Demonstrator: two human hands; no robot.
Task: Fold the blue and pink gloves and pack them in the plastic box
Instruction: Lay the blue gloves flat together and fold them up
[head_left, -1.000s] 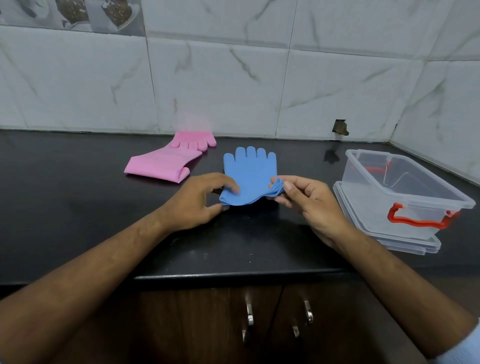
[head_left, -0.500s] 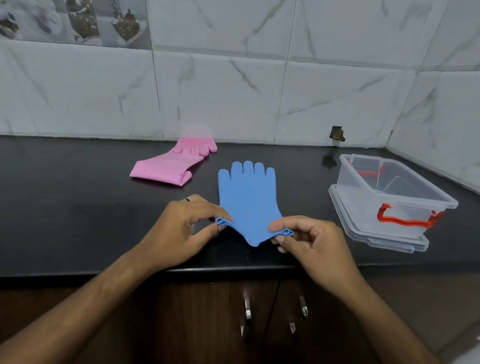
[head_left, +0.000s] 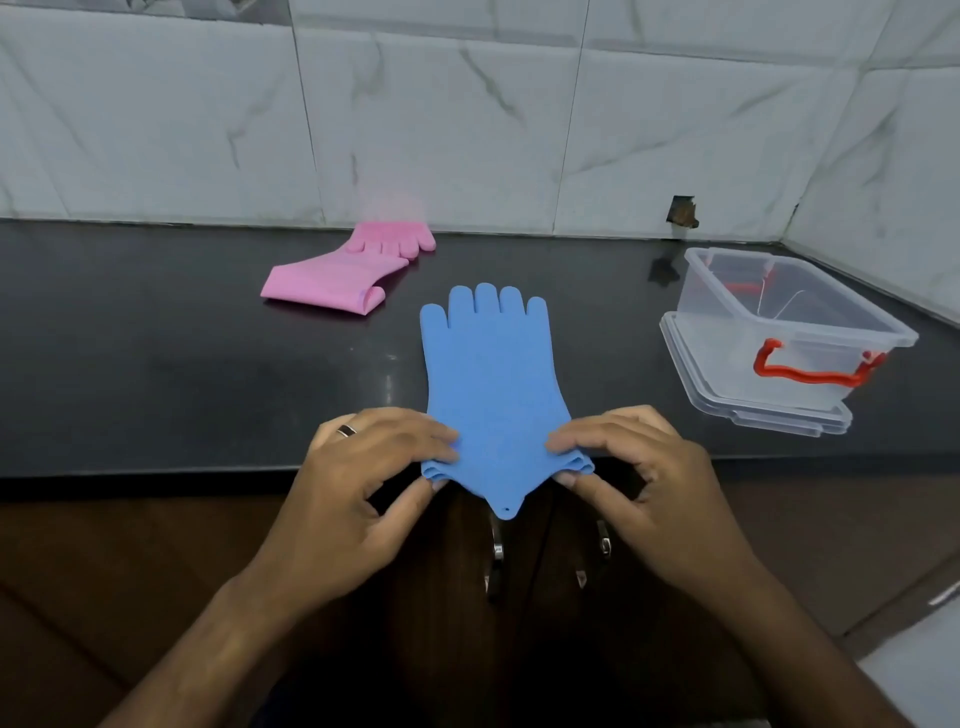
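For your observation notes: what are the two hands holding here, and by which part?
Both hold the blue gloves at the cuff end: left hand pinches its left corner, right hand its right corner.

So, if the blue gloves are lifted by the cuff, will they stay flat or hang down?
Probably hang down: the blue gloves look thin and soft, and the cuff edges ripple where the left hand and right hand pinch them. They seem light. Being stacked layers, they may slide apart.
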